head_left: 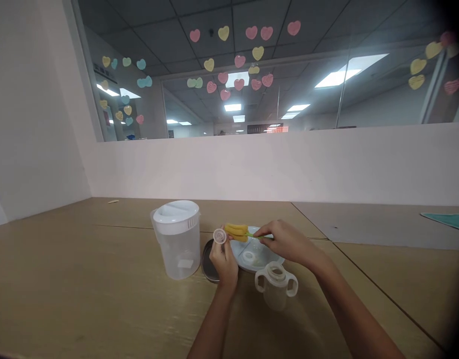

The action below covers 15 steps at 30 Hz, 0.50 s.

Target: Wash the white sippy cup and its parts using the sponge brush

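My left hand is closed on a small translucent round piece with concentric rings; its exact kind is unclear. In my right hand is the thin green handle of a yellow sponge brush. The brush head points left, beside the round piece and close to my left fingertips; whether they touch is hard to make out. Below both hands sits a pale divided plate, with a small round white part in it. A clear two-handled baby cup stands upright and uncovered in front of the plate.
A translucent pitcher with a white lid stands to the left. A dark round dish or lid lies between it and the plate, partly behind my left hand. A teal cloth-like piece lies far right. Behind the table rises a low wall with a window.
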Available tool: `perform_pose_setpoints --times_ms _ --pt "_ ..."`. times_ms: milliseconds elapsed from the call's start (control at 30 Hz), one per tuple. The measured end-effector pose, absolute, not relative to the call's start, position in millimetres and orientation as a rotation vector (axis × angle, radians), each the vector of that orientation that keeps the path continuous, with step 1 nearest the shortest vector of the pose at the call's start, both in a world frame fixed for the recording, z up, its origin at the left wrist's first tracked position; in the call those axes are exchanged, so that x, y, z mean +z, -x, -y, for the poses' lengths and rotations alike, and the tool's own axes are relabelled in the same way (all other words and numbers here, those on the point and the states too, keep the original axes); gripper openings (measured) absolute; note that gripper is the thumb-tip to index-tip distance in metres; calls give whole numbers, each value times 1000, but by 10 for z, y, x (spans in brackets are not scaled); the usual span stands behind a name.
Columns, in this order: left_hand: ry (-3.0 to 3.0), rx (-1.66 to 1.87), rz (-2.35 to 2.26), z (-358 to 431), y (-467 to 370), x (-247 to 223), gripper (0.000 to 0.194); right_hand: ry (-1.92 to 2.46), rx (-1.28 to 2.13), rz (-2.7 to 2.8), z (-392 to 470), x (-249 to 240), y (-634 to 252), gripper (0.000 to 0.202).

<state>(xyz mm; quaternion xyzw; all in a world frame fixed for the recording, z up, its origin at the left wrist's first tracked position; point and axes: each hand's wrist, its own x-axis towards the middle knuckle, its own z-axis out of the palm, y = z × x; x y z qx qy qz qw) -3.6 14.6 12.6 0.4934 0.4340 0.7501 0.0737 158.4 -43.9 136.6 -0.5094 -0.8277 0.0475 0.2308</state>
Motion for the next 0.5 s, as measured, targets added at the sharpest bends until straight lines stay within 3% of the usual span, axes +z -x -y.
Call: perform_pose_setpoints --times_ms 500 --pt "-1938 2287 -1204 -24 34 211 30 1455 -63 2166 536 1408 -1486 34"
